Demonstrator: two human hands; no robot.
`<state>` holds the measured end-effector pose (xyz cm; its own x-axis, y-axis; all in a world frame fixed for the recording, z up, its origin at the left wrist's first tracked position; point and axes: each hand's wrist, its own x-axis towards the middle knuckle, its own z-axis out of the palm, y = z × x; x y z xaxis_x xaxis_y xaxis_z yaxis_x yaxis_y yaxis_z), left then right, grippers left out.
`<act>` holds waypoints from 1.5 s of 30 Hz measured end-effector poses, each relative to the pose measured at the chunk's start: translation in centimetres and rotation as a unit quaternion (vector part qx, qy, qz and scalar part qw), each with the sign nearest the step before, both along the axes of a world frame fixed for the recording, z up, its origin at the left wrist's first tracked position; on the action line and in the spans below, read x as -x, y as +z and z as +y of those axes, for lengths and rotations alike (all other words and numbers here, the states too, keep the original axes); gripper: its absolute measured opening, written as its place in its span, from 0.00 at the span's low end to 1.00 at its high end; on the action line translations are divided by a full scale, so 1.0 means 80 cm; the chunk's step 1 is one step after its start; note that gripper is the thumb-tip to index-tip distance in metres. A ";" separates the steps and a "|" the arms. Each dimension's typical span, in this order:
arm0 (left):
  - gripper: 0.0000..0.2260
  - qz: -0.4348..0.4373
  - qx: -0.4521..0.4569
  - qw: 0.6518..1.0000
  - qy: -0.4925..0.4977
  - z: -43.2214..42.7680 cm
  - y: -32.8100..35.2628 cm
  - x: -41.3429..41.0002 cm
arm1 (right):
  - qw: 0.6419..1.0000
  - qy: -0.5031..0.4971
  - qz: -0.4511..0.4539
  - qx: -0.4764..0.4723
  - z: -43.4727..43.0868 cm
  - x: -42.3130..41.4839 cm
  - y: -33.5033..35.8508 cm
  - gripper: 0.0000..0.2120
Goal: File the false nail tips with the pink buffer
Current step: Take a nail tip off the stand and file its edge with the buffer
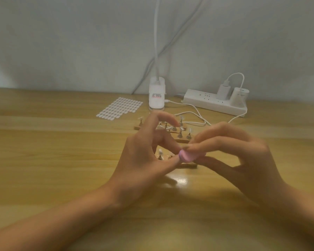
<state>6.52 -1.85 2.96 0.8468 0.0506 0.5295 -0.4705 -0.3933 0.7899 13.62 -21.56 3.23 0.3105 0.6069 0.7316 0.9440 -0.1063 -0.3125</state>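
Head view: 2 wooden stands sit mid-bench. The far stand (182,141) carries several false nail tips (170,127) on small metal pegs. The near stand (188,165) is mostly hidden behind the hands and shows 1 clear tip (160,152) upright at its left end.

Above the near stand, the right hand (243,156) has its grip closed on the pink buffer (187,156), fingers on top and thumb below. The left hand (143,154) reaches its thumb to the buffer's left end, index finger raised and curled. Whether its grip holds anything cannot be told, since buffer and blur cover that spot.

The wooden bench (62,160) also bears a sheet of white stickers (120,107) far left. A white lamp base (157,95) stands beside it, and a power strip (214,102) with 2 plugs lies far right. A white cable (194,115) loops between them, and a pale wall (80,42) stands behind.
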 end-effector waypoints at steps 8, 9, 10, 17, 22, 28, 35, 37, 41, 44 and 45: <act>0.21 -0.009 -0.004 1.000 -0.005 0.000 -0.004 -0.002 | 1.000 -0.020 0.004 -0.014 -0.002 0.001 -0.003 0.10; 0.22 -0.009 -0.006 1.000 -0.003 0.000 -0.003 -0.001 | 1.000 -0.025 0.006 -0.018 -0.002 0.001 -0.004 0.10; 0.22 -0.009 -0.005 1.000 -0.004 0.000 -0.003 -0.001 | 1.000 -0.023 0.002 -0.018 -0.002 0.002 -0.005 0.09; 0.22 -0.003 0.001 1.000 -0.005 0.000 -0.003 0.000 | 0.999 -0.022 0.006 -0.023 -0.003 0.003 -0.006 0.09; 0.21 0.001 -0.001 1.000 -0.004 0.000 -0.003 0.000 | 0.999 -0.034 0.004 -0.023 -0.004 0.001 -0.006 0.10; 0.21 -0.003 -0.013 1.000 -0.001 0.000 -0.003 0.000 | 0.999 -0.034 -0.004 -0.016 -0.004 0.002 -0.006 0.10; 0.22 -0.008 -0.014 1.000 -0.008 0.001 -0.002 0.001 | 0.999 -0.033 -0.008 -0.020 -0.004 0.000 -0.006 0.10; 0.21 -0.007 -0.013 1.000 -0.010 0.000 -0.002 0.001 | 0.999 -0.027 -0.018 -0.009 -0.006 -0.001 -0.006 0.10; 0.21 -0.003 -0.015 1.000 -0.008 0.001 -0.002 0.001 | 0.999 -0.034 -0.011 -0.014 -0.006 -0.001 -0.005 0.10; 0.22 -0.004 -0.027 1.000 -0.005 -0.001 -0.002 0.002 | 1.000 -0.020 -0.017 0.004 -0.005 0.000 -0.004 0.09; 0.22 -0.005 -0.028 1.000 -0.006 -0.001 -0.003 0.002 | 1.000 -0.023 -0.019 0.006 -0.005 0.001 -0.004 0.09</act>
<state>6.34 -1.96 2.75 0.8419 0.0108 0.5395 -0.4826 -0.4320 0.7619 13.56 -21.93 2.88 0.3101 0.6020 0.7358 0.9493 -0.1535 -0.2744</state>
